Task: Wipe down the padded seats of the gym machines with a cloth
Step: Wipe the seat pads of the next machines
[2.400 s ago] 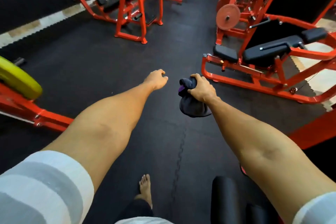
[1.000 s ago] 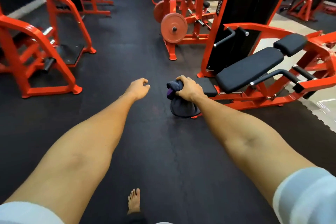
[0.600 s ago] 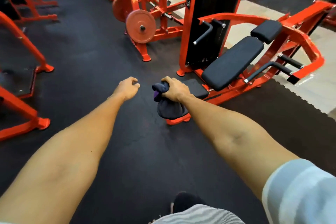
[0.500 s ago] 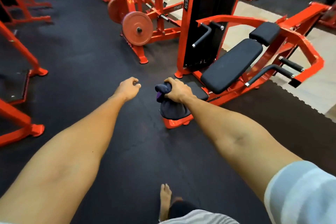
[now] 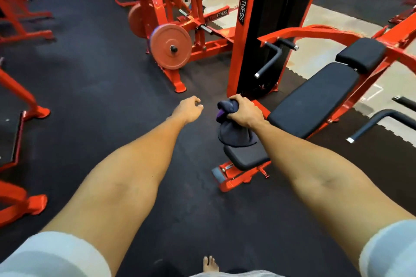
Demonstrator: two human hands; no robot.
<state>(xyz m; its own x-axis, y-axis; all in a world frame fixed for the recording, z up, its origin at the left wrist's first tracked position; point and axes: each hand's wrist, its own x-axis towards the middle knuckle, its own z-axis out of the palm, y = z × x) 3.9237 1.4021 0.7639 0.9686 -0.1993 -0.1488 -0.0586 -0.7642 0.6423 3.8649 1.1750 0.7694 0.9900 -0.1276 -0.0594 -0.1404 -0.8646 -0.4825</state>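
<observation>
The right hand (image 5: 244, 111) sits just right of the frame's centre, its fingers (image 5: 234, 117) curled tight round the bunched top of one dark cloth (image 5: 234, 132). A purple patch shows at the grip, and the rest of the cloth hangs below the fist. The cloth hangs in front of the far edge of the small black seat pad (image 5: 247, 155); whether they touch cannot be told. The left hand (image 5: 189, 108), just left of centre, holds nothing, its fingers loosely curled.

The red machine (image 5: 292, 31) on the right carries three black pads: the seat pad, a long back pad (image 5: 313, 99) slanting toward the upper right, and a short head pad (image 5: 360, 54) above that. A tall black weight column (image 5: 276, 7) lettered "FITNESS" stands behind the right hand. Two black-gripped handles show, one (image 5: 270, 60) beside the column and one (image 5: 378, 123) at the right edge.

In the upper centre, another red machine holds two round weight plates, the nearer one (image 5: 170, 46) facing the camera. More red frames (image 5: 20, 96) line the left edge. One bare foot (image 5: 210, 264) stands on the dark rubber floor (image 5: 101, 74) at the bottom.
</observation>
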